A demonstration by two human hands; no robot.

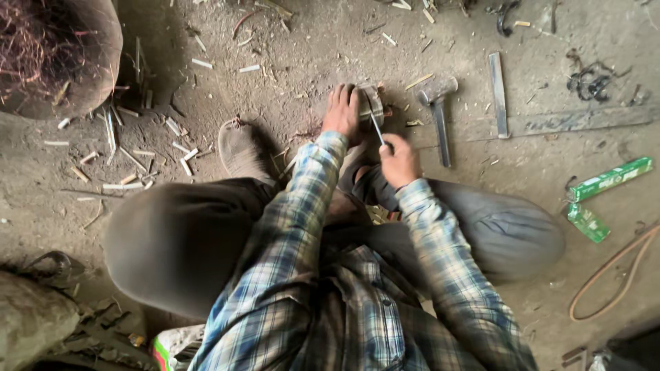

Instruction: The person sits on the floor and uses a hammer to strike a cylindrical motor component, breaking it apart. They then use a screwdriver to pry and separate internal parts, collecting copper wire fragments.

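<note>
the right hand (400,161) is pinching a thin metal rod (376,128), angling its tip down onto a small grey block (372,103) on the dirt floor (295,82). the left hand (342,110) is wrapping closed over that block, pressing it down. a hammer (438,113) is lying just beside them, a flat metal bar (498,93) farther right, and green packets (599,196) well apart.

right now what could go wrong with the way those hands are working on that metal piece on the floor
The left hand steadies the small metal piece while the right hand drives a thin tool toward it; a slip could jab the left fingers. The hammer and flat metal bar lie close beside it, so a jerked hand might strike them.
</note>
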